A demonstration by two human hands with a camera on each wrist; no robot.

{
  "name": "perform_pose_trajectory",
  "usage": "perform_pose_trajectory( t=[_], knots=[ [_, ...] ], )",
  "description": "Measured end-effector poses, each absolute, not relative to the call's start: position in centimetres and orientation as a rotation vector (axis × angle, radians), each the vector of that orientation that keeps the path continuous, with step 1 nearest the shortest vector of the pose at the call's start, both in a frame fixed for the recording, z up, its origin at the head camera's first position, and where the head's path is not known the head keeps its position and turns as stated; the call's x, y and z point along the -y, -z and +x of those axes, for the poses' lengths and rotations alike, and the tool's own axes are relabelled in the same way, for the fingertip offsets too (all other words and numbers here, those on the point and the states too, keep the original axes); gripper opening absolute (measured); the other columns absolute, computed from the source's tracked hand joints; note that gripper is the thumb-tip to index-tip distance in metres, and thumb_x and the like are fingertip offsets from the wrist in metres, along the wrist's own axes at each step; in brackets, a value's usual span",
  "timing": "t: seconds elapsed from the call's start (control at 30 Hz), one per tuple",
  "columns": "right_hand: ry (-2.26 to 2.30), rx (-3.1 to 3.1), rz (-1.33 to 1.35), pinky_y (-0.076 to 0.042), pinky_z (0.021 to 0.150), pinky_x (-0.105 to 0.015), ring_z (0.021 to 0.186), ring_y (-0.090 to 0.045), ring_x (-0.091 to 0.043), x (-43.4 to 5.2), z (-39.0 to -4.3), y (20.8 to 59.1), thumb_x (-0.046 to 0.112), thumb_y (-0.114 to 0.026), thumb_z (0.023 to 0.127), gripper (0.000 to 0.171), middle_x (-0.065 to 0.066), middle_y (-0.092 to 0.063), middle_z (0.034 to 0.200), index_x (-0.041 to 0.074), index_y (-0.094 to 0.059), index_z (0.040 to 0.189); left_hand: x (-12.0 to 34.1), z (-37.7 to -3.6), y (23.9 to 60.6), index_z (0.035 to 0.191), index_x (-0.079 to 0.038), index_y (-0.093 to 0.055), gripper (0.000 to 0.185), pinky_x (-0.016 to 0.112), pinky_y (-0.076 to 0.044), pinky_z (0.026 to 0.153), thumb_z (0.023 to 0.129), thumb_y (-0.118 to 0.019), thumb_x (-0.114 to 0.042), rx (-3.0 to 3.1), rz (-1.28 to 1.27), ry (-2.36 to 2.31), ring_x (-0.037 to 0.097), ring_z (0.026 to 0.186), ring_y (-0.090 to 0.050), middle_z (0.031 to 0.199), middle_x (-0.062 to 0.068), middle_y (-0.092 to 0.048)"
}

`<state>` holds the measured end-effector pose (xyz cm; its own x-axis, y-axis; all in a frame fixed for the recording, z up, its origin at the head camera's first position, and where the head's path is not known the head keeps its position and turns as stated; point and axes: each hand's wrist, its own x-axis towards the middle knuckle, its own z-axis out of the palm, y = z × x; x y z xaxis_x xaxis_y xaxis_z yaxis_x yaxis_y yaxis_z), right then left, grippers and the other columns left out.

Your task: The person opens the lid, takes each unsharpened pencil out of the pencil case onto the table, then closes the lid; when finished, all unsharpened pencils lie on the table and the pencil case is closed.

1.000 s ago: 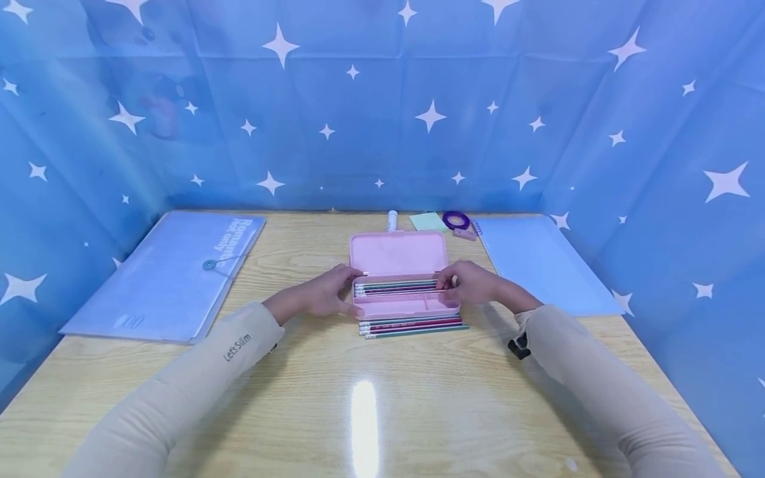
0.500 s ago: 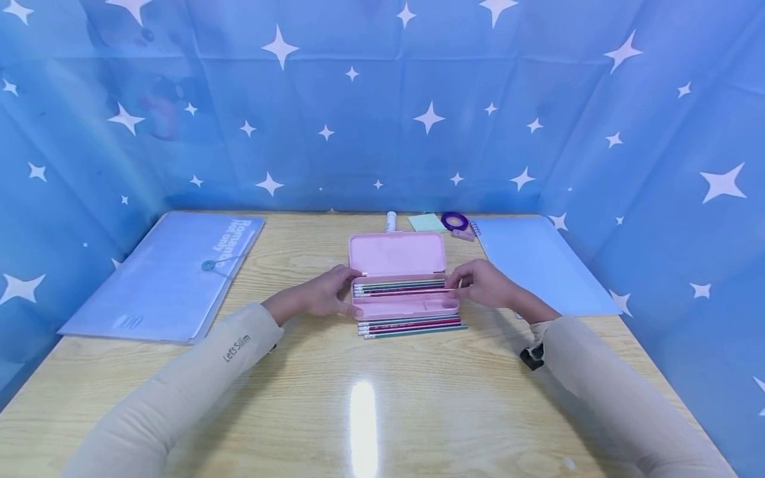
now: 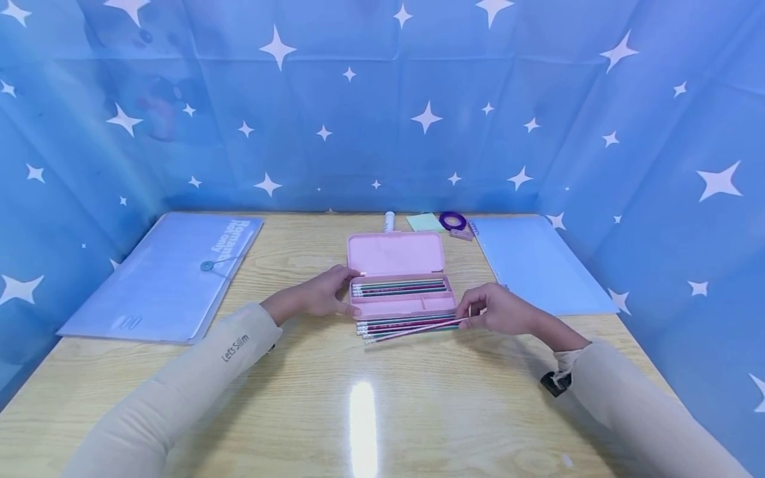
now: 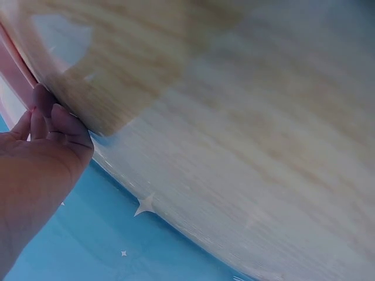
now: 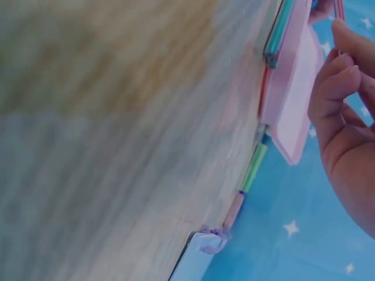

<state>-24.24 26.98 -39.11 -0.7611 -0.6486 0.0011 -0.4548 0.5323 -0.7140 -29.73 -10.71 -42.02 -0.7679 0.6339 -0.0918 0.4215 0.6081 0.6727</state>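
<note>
head: with our left hand [image 3: 323,292] we are gripping the pink pencil case [image 3: 391,307] to its right; our right hand [image 3: 497,309] is pinching a pencil [image 3: 416,331] extending left, over loose pencils [image 3: 388,324] | left wrist: we are touching a pink edge | right wrist: thumb and fingers are holding that pencil, the case lying left of them

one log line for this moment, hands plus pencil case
left hand: grips left end of pink pencil case | right hand: pinches single pencil above loose pencils in front | lid: open | stored pencils: inside, rear
</note>
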Motion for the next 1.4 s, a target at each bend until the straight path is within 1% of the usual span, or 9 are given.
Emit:
perform_pose_trajectory(
  t=[0.2,0.33,0.4,0.5,0.57,0.63,0.8,1.1,1.4],
  knots=[
    [0.941,-2.516,-0.909,-0.048,0.061,-0.025,0.070,-0.059,-0.012,-27.9,-22.7,39.4,0.002,-0.076,0.084,0.010,0.000,-0.069,0.081,0.012,-0.074,0.086,9.9,-29.9,42.3,0.147,-0.003,-0.037,0.087,0.037,-0.039,0.098,0.082,-0.080,-0.042,-2.488,0.895,-0.928,0.023,0.116,-0.043,0.135,0.011,-0.044],
    [0.903,-2.526,-0.895,-0.051,0.063,-0.026,0.072,-0.063,-0.011,-28.3,-22.4,39.6,-0.005,-0.071,0.083,0.018,0.002,-0.070,0.082,0.012,-0.073,0.087,9.6,-30.1,42.6,0.147,-0.002,-0.038,0.087,0.037,-0.038,0.099,0.082,-0.081,-0.041,-2.501,0.922,-0.917,0.023,0.116,-0.042,0.137,0.013,-0.044],
    [0.901,-2.528,-0.888,-0.052,0.064,-0.026,0.072,-0.064,-0.011,-28.2,-22.5,39.8,-0.006,-0.070,0.082,0.019,0.002,-0.070,0.082,0.012,-0.073,0.086,9.7,-30.1,42.6,0.146,-0.001,-0.038,0.087,0.038,-0.038,0.102,0.081,-0.081,-0.040,-2.519,0.921,-0.910,0.023,0.117,-0.043,0.137,0.014,-0.044],
    [0.908,-2.534,-0.855,-0.052,0.062,-0.026,0.070,-0.064,-0.011,-27.9,-22.7,39.9,-0.002,-0.072,0.083,0.013,0.002,-0.070,0.081,0.011,-0.073,0.084,10.0,-30.1,42.7,0.146,-0.001,-0.038,0.088,0.038,-0.037,0.105,0.081,-0.081,-0.041,-2.533,0.912,-0.900,0.023,0.118,-0.043,0.136,0.014,-0.045],
    [0.900,-2.552,-0.833,-0.051,0.061,-0.026,0.068,-0.062,-0.011,-27.6,-22.8,40.0,0.003,-0.076,0.084,0.009,0.003,-0.069,0.079,0.012,-0.073,0.082,10.2,-30.1,42.7,0.147,-0.001,-0.037,0.089,0.038,-0.039,0.102,0.081,-0.081,-0.042,-2.534,0.910,-0.894,0.023,0.115,-0.043,0.134,0.012,-0.045],
    [0.883,-2.579,-0.821,-0.050,0.062,-0.025,0.067,-0.061,-0.010,-27.4,-22.9,40.1,0.007,-0.079,0.083,0.009,0.004,-0.069,0.077,0.012,-0.072,0.080,10.4,-30.1,42.7,0.147,0.000,-0.037,0.089,0.036,-0.039,0.098,0.082,-0.081,-0.042,-2.531,0.907,-0.894,0.023,0.112,-0.043,0.132,0.012,-0.045],
    [0.839,-2.653,-0.822,-0.048,0.062,-0.024,0.066,-0.057,-0.008,-26.9,-23.0,40.2,0.008,-0.082,0.080,0.013,0.007,-0.067,0.074,0.014,-0.071,0.076,10.6,-30.1,42.8,0.147,0.000,-0.036,0.089,0.035,-0.039,0.093,0.082,-0.080,-0.042,-2.526,0.908,-0.902,0.023,0.110,-0.043,0.132,0.012,-0.045],
    [0.812,-2.712,-0.833,-0.045,0.057,-0.024,0.061,-0.053,-0.007,-26.2,-22.8,40.2,0.008,-0.083,0.077,0.020,0.008,-0.063,0.068,0.014,-0.066,0.070,10.6,-29.9,42.5,0.147,-0.002,-0.037,0.089,0.037,-0.038,0.101,0.081,-0.081,-0.042,-2.526,0.884,-0.909,0.023,0.117,-0.042,0.139,0.013,-0.043],
    [0.750,-2.806,-0.822,-0.042,0.055,-0.024,0.057,-0.049,-0.007,-25.7,-23.0,40.6,0.014,-0.085,0.076,0.027,0.011,-0.057,0.062,0.017,-0.061,0.064,10.8,-29.9,42.4,0.147,-0.003,-0.037,0.090,0.037,-0.038,0.098,0.081,-0.081,-0.043,-2.532,0.875,-0.905,0.023,0.115,-0.042,0.137,0.012,-0.043]
  ],
)
